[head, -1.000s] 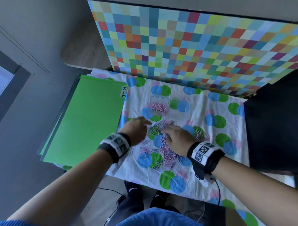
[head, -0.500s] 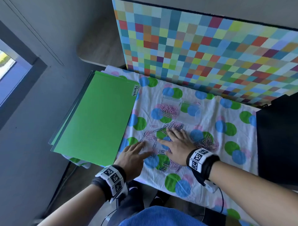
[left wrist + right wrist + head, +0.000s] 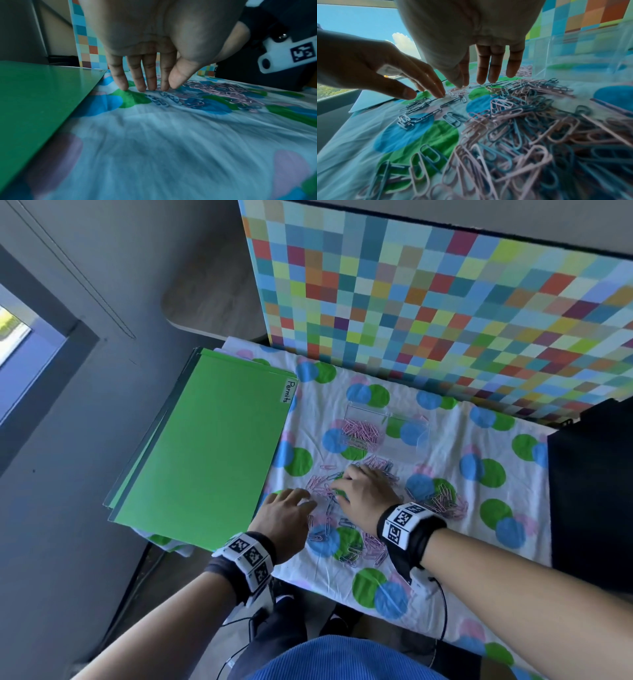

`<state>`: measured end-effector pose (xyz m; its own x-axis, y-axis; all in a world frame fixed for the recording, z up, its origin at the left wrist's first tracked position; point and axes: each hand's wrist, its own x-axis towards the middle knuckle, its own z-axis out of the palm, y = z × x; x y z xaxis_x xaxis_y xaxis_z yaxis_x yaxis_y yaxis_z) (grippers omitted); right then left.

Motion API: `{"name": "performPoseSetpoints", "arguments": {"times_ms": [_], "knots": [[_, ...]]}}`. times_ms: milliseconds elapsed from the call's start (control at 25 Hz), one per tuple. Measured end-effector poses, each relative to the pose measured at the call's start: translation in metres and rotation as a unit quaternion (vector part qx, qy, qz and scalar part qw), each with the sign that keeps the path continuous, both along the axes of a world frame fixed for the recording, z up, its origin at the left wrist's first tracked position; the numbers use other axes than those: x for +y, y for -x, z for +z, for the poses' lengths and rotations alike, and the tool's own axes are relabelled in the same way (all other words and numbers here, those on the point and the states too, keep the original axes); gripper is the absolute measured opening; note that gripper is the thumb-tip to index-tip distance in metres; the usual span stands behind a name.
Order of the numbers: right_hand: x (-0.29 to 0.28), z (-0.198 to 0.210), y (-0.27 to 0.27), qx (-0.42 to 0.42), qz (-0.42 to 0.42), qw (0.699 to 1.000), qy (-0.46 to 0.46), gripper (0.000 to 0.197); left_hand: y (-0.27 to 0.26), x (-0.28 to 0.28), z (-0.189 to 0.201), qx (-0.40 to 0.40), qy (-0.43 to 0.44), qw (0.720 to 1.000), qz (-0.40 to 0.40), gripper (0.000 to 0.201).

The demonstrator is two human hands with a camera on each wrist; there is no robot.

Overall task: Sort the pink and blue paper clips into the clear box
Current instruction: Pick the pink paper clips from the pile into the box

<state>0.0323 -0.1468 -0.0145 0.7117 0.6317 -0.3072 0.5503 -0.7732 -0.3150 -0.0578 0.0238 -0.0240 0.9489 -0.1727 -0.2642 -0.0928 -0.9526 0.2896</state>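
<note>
Both hands lie with straight fingers on the loose paper clips [image 3: 346, 529]: the left hand [image 3: 284, 517] and the right hand [image 3: 368, 494] grip nothing. The clear box [image 3: 385, 433] stands just behind this pile, its left compartment holding pink clips [image 3: 361, 433]. The box walls are hard to make out.

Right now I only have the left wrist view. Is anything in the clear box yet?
Observer: Yes. In the head view the clear box holds pink paper clips in its left compartment; the right one shows none.
Operator: Right hand holding anything?
Observer: No. The right wrist view shows the right hand with straight fingers, tips down on the loose clips.
Operator: Are blue ones left in the pile?
Observer: Yes, blue and pink are mixed there. The left hand touches its left edge.
</note>
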Motion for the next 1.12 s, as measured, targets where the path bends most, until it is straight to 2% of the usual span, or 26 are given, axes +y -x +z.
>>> {"name": "performPoseSetpoints", "arguments": {"times_ms": [200,360,440,520,680,880,960,1040,1120], "knots": [[0.015,-0.005,-0.005,0.033,-0.053,0.998,0.008,0.016,0.005,-0.009,0.002,0.011,0.015,0.997,-0.079,0.035],[0.012,-0.010,-0.003,0.065,-0.071,0.995,-0.022,0.012,-0.016,-0.004,0.007,-0.010,0.067,0.997,0.032,0.030],[0.006,-0.008,-0.004,0.094,-0.093,0.990,-0.056,0.007,-0.037,0.002,0.009,-0.021,0.065,0.994,0.082,0.028],[0.001,-0.005,-0.007,0.111,-0.136,0.980,-0.092,0.003,-0.053,0.003,0.007,-0.002,0.048,0.995,0.092,0.027],[0.001,-0.001,-0.015,0.121,-0.208,0.961,-0.138,0.006,-0.063,0.000,0.000,0.034,0.031,0.993,0.106,0.020],[0.004,-0.001,-0.017,0.090,-0.163,0.977,-0.103,0.009,-0.061,0.004,-0.004,0.047,0.035,0.991,0.122,0.011],[0.004,-0.002,-0.014,0.065,-0.108,0.989,-0.080,0.011,-0.060,0.008,-0.002,0.053,0.084,0.983,0.155,0.007],[0.003,-0.005,-0.011,0.051,-0.048,0.997,-0.044,0.014,-0.060,0.014,0.000,0.045,0.145,0.964,0.218,0.009],[0.002,-0.007,-0.012,0.047,-0.021,0.999,-0.017,0.011,-0.061,0.019,0.003,0.028,0.188,0.945,0.268,0.009]]}}
